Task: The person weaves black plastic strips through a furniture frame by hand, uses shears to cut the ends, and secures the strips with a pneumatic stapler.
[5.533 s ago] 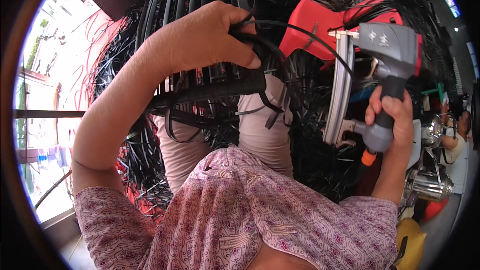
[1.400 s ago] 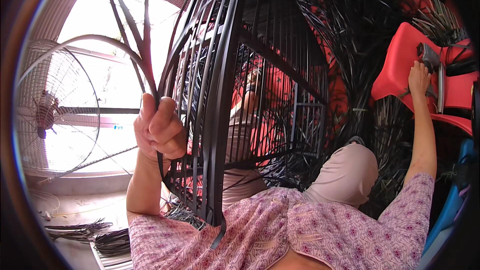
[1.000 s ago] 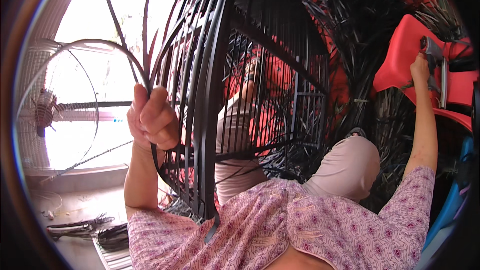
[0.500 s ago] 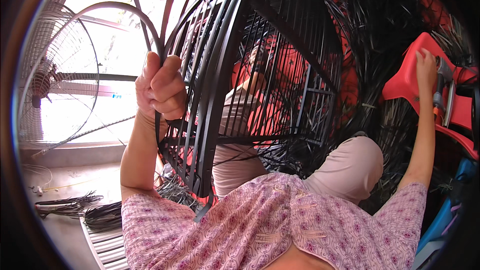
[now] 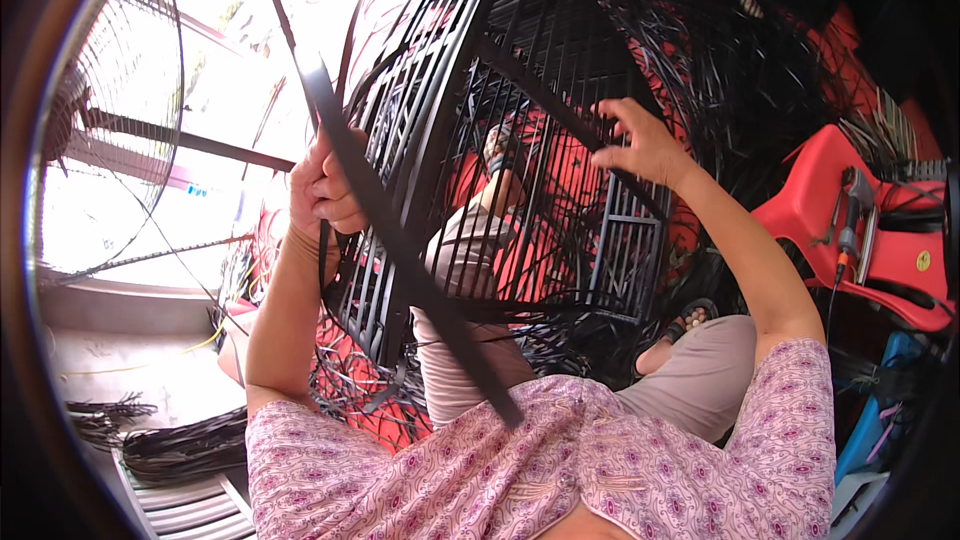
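Observation:
My left hand (image 5: 330,185) is closed on a flat black strip (image 5: 400,240) beside the left edge of a black slatted frame (image 5: 400,140). One end of the strip rises toward the bright window; the other slants down across the frame to my shirt. Over the right part of the frame, my right hand (image 5: 645,145) is raised with thumb and fingers apart, near the frame's dark diagonal bar (image 5: 540,90). Nothing shows between those fingers. The frame tilts upright in front of my legs, and my knee shows through its slats.
On the right stands a red plastic stool (image 5: 815,190) bearing a grey tool with an orange band (image 5: 850,225). Piles of loose black strips (image 5: 720,70) cover the red floor. A wire-guarded fan (image 5: 120,90) stands at left, above a strip bundle (image 5: 190,445) on a slatted seat.
My right hand has left the red stool and moved left to the frame. The strip in my left hand, looped before, now extends across the frame. The view has shifted slightly.

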`<move>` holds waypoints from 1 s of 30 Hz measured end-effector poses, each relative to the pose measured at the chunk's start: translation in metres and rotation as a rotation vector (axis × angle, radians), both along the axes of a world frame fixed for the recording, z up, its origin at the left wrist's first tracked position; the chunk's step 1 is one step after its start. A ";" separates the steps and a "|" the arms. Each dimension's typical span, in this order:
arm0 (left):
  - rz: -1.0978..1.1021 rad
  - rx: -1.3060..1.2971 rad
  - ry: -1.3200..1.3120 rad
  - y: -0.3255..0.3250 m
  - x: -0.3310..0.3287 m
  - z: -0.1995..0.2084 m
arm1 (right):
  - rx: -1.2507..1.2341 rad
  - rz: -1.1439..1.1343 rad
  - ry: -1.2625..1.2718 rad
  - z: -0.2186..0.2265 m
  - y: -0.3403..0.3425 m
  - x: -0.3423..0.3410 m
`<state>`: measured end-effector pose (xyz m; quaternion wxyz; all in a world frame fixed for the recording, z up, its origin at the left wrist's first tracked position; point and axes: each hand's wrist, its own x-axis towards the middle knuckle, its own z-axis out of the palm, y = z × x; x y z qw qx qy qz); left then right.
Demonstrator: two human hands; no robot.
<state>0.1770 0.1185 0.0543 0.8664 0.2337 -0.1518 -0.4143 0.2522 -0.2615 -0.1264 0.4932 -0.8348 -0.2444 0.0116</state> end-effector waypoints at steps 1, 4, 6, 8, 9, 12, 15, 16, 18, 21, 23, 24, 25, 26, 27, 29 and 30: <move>0.021 -0.014 0.028 0.017 -0.005 -0.007 | 0.012 0.055 -0.015 -0.005 0.015 -0.005; 0.115 -0.066 0.032 0.043 -0.012 -0.024 | -0.051 -0.074 -0.159 -0.024 0.064 -0.009; 0.187 -0.092 0.061 0.063 -0.020 -0.042 | -0.004 -0.077 -0.146 -0.020 0.088 -0.011; 0.263 -0.157 0.093 0.080 -0.030 -0.060 | -0.135 -0.071 -0.073 -0.028 0.104 -0.005; 0.274 -0.200 0.105 0.090 -0.035 -0.068 | -0.126 -0.034 -0.092 -0.032 0.113 -0.001; 0.341 -0.277 0.144 0.099 -0.052 -0.093 | -0.270 0.027 -0.207 -0.038 0.132 0.010; 0.385 -0.373 0.203 0.094 -0.079 -0.127 | -0.413 0.098 -0.317 -0.062 0.133 0.018; 0.399 -0.394 0.241 0.089 -0.090 -0.137 | -0.457 0.131 -0.301 -0.068 0.132 0.019; 0.395 -0.408 0.318 0.078 -0.105 -0.158 | -0.559 0.186 -0.273 -0.074 0.126 0.023; 0.424 -0.500 0.353 0.065 -0.121 -0.175 | -0.554 0.183 -0.288 -0.064 0.127 0.024; 0.444 -0.526 0.350 0.057 -0.120 -0.173 | -0.541 0.145 -0.332 -0.064 0.127 0.023; 0.454 -0.545 0.358 0.055 -0.123 -0.177 | -0.544 0.145 -0.342 -0.068 0.127 0.019; 0.463 -0.557 0.360 0.054 -0.124 -0.178 | -0.540 0.143 -0.357 -0.070 0.128 0.018; 0.472 -0.569 0.362 0.054 -0.125 -0.179 | -0.536 0.140 -0.372 -0.072 0.127 0.014; 0.473 -0.569 0.374 0.053 -0.127 -0.181 | -0.533 0.113 -0.388 -0.074 0.124 0.009; 0.483 -0.555 0.378 0.049 -0.129 -0.181 | -0.500 0.100 -0.435 -0.079 0.119 0.003; 0.488 -0.548 0.380 0.046 -0.132 -0.181 | -0.483 0.093 -0.460 -0.083 0.116 0.000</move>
